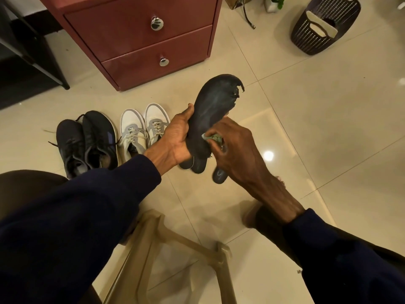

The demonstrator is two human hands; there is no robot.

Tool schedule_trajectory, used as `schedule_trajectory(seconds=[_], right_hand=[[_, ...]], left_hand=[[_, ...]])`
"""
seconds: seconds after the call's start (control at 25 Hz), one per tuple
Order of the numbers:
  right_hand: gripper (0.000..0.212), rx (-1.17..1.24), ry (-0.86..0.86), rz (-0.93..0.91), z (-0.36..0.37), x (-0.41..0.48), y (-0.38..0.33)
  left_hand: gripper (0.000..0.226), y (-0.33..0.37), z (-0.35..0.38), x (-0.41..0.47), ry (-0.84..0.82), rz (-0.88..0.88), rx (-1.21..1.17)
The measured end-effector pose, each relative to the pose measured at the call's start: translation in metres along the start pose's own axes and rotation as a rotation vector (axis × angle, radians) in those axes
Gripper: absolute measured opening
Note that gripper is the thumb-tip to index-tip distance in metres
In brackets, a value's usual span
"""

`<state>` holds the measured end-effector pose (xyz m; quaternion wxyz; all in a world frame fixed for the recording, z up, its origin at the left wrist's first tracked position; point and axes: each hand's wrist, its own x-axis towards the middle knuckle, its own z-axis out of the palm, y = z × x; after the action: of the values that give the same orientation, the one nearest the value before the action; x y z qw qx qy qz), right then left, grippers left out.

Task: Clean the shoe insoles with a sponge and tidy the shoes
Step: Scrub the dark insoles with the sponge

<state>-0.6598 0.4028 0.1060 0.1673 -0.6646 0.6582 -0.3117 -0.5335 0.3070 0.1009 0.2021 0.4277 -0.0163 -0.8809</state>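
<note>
My left hand (pixel 177 137) grips a dark insole (pixel 213 106) by its left edge, holding it up over the floor; the toe end is torn and ragged. My right hand (pixel 232 148) presses a small grey-green sponge (pixel 211 137) against the lower part of that insole. Other dark insoles (pixel 198 166) lie on the tiles just below my hands, partly hidden. A pair of black sneakers (pixel 87 143) and a pair of white-and-grey sneakers (pixel 142 128) stand side by side on the floor to the left.
A red drawer cabinet (pixel 140 40) stands behind the shoes. A dark slotted basket (pixel 324 27) sits at the back right. A tan plastic stool frame (pixel 175 249) is beneath me, and a black rack (pixel 26 51) is at the far left.
</note>
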Motion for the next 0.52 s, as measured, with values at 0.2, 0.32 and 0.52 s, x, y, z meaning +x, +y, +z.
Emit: schedule_trajectory(seconds=[0.2,0.32,0.52], right_hand=[[0.018,0.130,-0.082,-0.042,0.007,-0.015,-0.013],[0.028,0.087,-0.020,-0.030,0.004,-0.005,0.006],[0.018,0.147,-0.126,0.043,0.001,-0.024,-0.003]], left_hand=[[0.060,-0.005,0.006,-0.004,-0.017,-0.007,-0.015],[0.061,-0.003,0.005,-0.004,-0.036,-0.017,-0.040],[0.059,-0.003,0.006,0.000,-0.057,-0.054,-0.090]])
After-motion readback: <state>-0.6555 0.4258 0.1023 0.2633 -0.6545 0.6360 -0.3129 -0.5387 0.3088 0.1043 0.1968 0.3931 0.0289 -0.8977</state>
